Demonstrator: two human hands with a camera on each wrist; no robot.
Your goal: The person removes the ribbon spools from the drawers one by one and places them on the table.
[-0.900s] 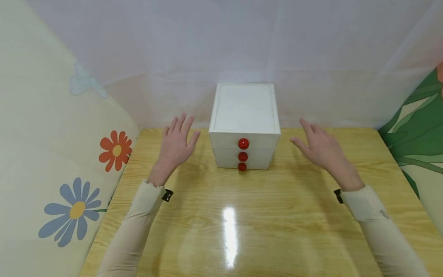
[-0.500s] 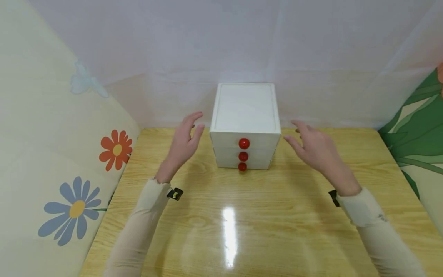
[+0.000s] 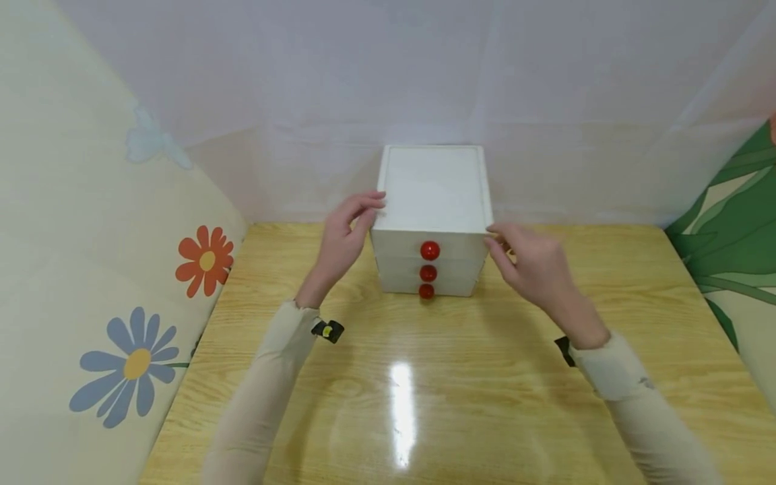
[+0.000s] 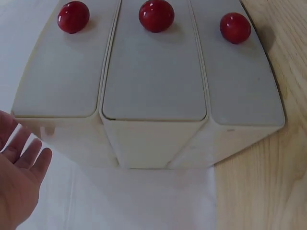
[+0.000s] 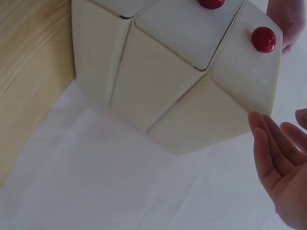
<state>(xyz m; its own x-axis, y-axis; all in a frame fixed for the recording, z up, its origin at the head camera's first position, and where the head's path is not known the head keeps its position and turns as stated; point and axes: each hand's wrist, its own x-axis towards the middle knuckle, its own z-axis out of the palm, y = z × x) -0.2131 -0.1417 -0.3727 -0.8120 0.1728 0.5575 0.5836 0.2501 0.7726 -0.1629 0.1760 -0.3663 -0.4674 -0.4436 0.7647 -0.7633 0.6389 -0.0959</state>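
A small white drawer cabinet (image 3: 433,188) with three stacked drawers stands against the back cloth, each drawer front bearing a round red knob (image 3: 430,250). All drawers are closed. My left hand (image 3: 341,242) is at the cabinet's upper left edge, its fingertips overlapping the top in the head view; the left wrist view shows loosely extended fingers (image 4: 29,152) beside the top drawer's side. At the upper right front corner is my right hand (image 3: 533,263), thumb and forefinger close to that corner. Its fingers (image 5: 276,148) are gently bent in the right wrist view, with nothing held.
The cabinet rests on a wooden table (image 3: 376,417) near its back edge. White cloth (image 3: 303,81) hangs behind. Printed panels with flowers (image 3: 136,364) on the left and green leaves (image 3: 739,222) on the right flank the table.
Both hands have moved inward from either side of the cabinet to its top edges, and their fingers have bent from a wider spread. The cabinet has stayed in place.
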